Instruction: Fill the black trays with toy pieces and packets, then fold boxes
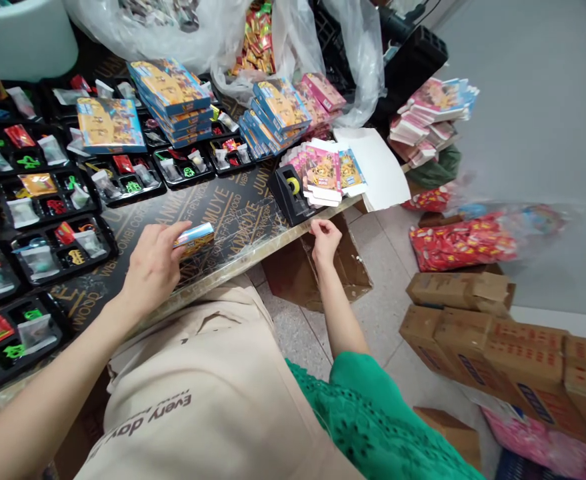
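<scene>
My left hand (155, 263) is closed around a small blue and yellow printed box (195, 237), holding it down on the dark lettered table (233, 207). My right hand (325, 238) is at the table's front edge just below a black tape dispenser (290, 193), its fingers curled in a pinch; whether anything is between them I cannot make out. Behind the dispenser lies a fanned pile of flat pink and blue cartons (325, 172).
Black trays (53, 200) with small packets and toys fill the left of the table. Stacks of blue boxes (173, 100) and clear plastic bags stand at the back. Cardboard boxes (497, 340) and red packets (460, 243) lie on the floor to the right.
</scene>
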### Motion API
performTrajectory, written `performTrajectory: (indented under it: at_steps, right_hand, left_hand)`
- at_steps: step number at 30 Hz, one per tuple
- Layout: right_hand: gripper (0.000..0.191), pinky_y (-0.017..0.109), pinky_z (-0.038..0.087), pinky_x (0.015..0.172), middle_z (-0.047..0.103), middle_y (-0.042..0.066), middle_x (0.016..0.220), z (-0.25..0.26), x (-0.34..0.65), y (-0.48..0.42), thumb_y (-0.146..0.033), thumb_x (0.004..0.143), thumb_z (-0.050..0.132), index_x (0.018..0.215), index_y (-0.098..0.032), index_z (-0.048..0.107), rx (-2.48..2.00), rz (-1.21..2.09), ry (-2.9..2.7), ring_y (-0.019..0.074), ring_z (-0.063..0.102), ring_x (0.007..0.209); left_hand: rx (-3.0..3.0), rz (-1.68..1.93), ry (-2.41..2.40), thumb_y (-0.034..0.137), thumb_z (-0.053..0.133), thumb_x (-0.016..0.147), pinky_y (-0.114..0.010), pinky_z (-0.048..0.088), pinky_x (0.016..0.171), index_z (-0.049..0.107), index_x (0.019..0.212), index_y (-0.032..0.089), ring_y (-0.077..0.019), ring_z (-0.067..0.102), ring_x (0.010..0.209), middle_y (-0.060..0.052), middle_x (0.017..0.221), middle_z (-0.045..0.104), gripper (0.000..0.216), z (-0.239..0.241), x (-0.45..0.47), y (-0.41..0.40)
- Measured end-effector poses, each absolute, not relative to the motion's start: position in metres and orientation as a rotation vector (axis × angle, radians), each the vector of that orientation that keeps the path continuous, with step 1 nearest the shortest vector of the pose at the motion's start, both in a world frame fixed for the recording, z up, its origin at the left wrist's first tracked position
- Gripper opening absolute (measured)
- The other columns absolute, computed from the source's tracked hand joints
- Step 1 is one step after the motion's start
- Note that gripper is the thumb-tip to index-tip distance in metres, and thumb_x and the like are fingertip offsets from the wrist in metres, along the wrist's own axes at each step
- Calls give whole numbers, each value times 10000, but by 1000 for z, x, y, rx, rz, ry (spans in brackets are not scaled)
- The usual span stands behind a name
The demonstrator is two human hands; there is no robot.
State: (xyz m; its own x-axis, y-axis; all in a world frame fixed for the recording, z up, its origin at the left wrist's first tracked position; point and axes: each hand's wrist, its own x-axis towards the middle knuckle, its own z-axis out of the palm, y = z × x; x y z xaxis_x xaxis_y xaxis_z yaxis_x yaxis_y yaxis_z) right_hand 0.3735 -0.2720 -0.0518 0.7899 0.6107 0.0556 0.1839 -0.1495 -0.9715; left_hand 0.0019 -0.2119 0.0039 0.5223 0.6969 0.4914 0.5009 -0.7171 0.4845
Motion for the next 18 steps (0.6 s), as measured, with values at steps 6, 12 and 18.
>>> performTrajectory:
  at_steps: [6, 12, 18]
  right_hand:
    - [320, 244, 159, 445, 430, -94, 473, 0, 257, -274, -400, 712, 761, 975, -217, 753, -1393, 1320, -713, 62, 260, 429]
    - [305, 231, 124, 421, 381, -116, 370, 22, 192, -251, -287, 747, 707, 1021, -164, 762, -979, 1906, -634, 32, 202, 354]
    - [304, 208, 154, 395, 374, -116, 342, 16, 187, -240, -266, 762, 646, 1011, -122, 747, -953, 1992, -588, 34, 183, 324]
  left_hand:
    - [2409, 979, 989, 150, 466, 937, -387, 483, 839, 447, 1338, 207, -234, 548, 954, -102, 1067, 585, 406, 3, 1, -211]
    - [2375, 1069, 913, 124, 428, 950, -356, 464, 837, 450, 1252, 195, -204, 543, 938, -87, 1054, 578, 310, -1, 0, -208]
    - [2443, 983, 911, 98, 411, 941, -363, 473, 818, 559, 1143, 200, -215, 537, 953, -102, 1050, 586, 270, 5, 3, -205]
